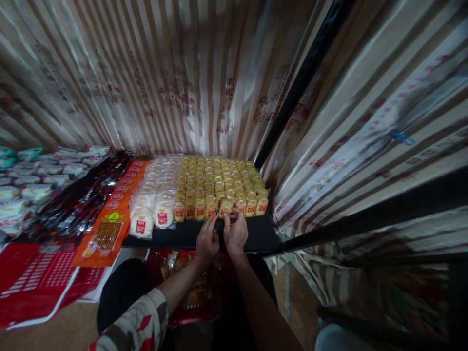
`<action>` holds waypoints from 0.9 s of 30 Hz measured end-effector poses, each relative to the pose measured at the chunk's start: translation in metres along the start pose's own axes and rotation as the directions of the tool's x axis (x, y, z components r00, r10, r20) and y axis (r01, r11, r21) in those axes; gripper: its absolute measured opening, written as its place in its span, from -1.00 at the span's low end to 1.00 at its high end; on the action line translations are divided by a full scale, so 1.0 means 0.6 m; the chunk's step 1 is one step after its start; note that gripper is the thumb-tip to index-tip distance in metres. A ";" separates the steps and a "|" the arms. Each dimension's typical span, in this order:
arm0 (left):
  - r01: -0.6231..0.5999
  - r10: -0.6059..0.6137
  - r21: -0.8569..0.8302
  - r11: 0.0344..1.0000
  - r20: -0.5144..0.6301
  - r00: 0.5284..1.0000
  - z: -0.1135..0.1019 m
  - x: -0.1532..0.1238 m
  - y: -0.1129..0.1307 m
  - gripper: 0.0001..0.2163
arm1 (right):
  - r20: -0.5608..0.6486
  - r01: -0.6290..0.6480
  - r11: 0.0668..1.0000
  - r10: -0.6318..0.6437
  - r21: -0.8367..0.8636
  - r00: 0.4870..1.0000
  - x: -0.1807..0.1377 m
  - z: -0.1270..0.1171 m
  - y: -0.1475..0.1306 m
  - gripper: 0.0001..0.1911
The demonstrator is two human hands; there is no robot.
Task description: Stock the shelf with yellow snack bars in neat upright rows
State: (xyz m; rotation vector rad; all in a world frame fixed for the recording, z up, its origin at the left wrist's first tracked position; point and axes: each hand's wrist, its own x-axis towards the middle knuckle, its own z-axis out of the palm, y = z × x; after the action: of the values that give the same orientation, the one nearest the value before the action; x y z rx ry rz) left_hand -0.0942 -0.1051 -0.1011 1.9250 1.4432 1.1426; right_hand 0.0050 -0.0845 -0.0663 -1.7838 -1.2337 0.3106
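The right hand [236,233], at the centre of the frame, has thumb and fingers closed on a yellow wrapped packet [225,207] at the front of the yellow rows; the left hand [207,243] has its fingertips bunched just beside the packet's lower left corner, and whether they touch it I cannot tell. Around the grip, yellow packets [219,178] in clear wrappers with red-and-white labels stand in close columns. Left of them lie two columns of white round packets [158,192] in clear film, then an orange snack bag [106,234] whose window shows brown sticks, dark glossy packs [78,200], and pale packs at the far left. At lower centre, below the hands, a red basket [195,319] holds wrapped goods, partly hidden by the forearms. Another red basket [22,304] with slotted sides fills the lower left; the orange bag overlaps it. A narrow strip of black shelf [161,240] shows between the front packets and the shelf's front edge, the wrists crossing it. Right of the yellow columns, a slanting black post [300,83] and a striped sheet [204,78] bound the room for moving.
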 end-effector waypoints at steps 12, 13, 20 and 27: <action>0.037 -0.038 -0.013 0.999 -0.043 0.998 0.002 -0.004 0.010 -0.49 | 0.057 0.099 0.995 -0.099 0.015 0.993 -0.003 0.025 0.013 -0.79; 0.044 -0.045 -0.014 0.999 -0.046 0.998 0.002 -0.004 0.011 -0.49 | 0.072 0.084 0.996 -0.087 0.033 0.994 -0.003 0.026 0.016 -0.79; 0.050 -0.049 0.020 0.999 -0.028 0.998 0.002 -0.003 0.013 -0.50 | 0.127 0.049 0.995 -0.059 0.083 0.990 0.000 0.026 0.024 -0.74; -0.014 0.015 0.020 1.000 -0.024 1.000 -0.002 -0.004 0.010 -0.51 | 0.129 0.052 0.990 -0.069 0.134 0.989 0.001 0.024 0.026 -0.71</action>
State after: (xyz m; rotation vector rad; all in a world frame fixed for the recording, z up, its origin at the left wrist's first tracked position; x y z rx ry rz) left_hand -0.0923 -0.1095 -0.0966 1.9450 1.4609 1.1656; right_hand 0.0057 -0.0779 -0.0864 -1.6318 -1.3274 0.4711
